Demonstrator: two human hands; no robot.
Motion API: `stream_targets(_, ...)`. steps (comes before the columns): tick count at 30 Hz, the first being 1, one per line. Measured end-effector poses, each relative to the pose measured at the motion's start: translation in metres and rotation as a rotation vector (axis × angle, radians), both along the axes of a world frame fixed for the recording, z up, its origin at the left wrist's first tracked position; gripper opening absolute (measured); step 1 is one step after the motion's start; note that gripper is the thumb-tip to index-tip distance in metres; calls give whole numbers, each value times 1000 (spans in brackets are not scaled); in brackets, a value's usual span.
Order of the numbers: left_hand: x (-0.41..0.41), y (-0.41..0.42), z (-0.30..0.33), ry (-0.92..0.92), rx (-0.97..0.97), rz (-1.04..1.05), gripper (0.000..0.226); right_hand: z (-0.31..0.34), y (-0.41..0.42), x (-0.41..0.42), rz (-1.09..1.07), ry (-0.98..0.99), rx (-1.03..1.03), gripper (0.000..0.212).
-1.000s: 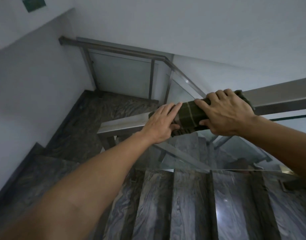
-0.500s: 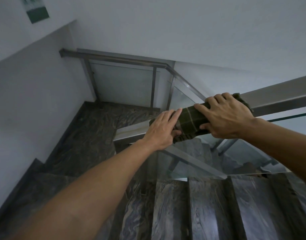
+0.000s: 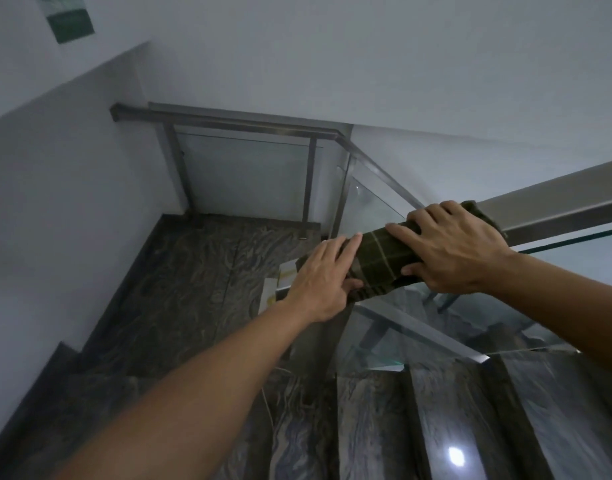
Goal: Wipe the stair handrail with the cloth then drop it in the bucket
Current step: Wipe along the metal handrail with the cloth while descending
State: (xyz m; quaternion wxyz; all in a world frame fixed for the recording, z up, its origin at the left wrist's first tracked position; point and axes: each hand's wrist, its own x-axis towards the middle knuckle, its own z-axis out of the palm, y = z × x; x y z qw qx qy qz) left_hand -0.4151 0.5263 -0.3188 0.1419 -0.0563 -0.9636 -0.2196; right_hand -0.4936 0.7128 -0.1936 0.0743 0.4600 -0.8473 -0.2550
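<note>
A dark green checked cloth (image 3: 380,259) is wrapped over the lower end of the steel stair handrail (image 3: 553,209), which rises to the right. My right hand (image 3: 453,249) presses down on the cloth's upper part, fingers spread over it. My left hand (image 3: 320,280) grips the cloth's lower end, thumb tucked under its hanging edge. The rail's end beneath the cloth is hidden. No bucket is in view.
Dark marble steps (image 3: 373,427) descend to a landing (image 3: 200,271). A glass panel (image 3: 401,341) hangs under the handrail. A second steel rail (image 3: 235,121) with glass runs along the landing's far side. White walls close the left; a green sign (image 3: 69,20) hangs high.
Both hands and the cloth have slid down the handrail toward its lower end; less bare rail shows left of the cloth. The view has tilted, bringing more landing into sight.
</note>
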Motion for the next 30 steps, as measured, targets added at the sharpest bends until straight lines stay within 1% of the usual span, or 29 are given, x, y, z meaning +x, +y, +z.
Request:
stream_targets(6, 8, -28, -25, -17, 7, 2, 81, -19, -24, 10, 3, 5, -27, 69)
stream_targets(11, 13, -46, -41, 37, 14, -18, 78, -36, -37, 18, 1, 24, -63, 68)
stream_targets(15, 20, -64, -57, 121, 24, -28, 76, -51, -52, 25, 15, 45, -96, 67)
stream_targets(17, 25, -70, -66, 101, 85, -32, 76, -58, -61, 28, 22, 43, -100, 67)
stream_targets(23, 43, -75, -78, 51, 368, -54, 75, -72, -85, 37, 23, 14, -82, 69)
stream_targets(27, 48, -74, -88, 2, 550, -55, 82, -79, -96, 42, 10, -3, -86, 69)
stream_targets(30, 49, -76, -97, -63, 652, -34, 87, -84, -103, 44, -6, -25, -75, 69)
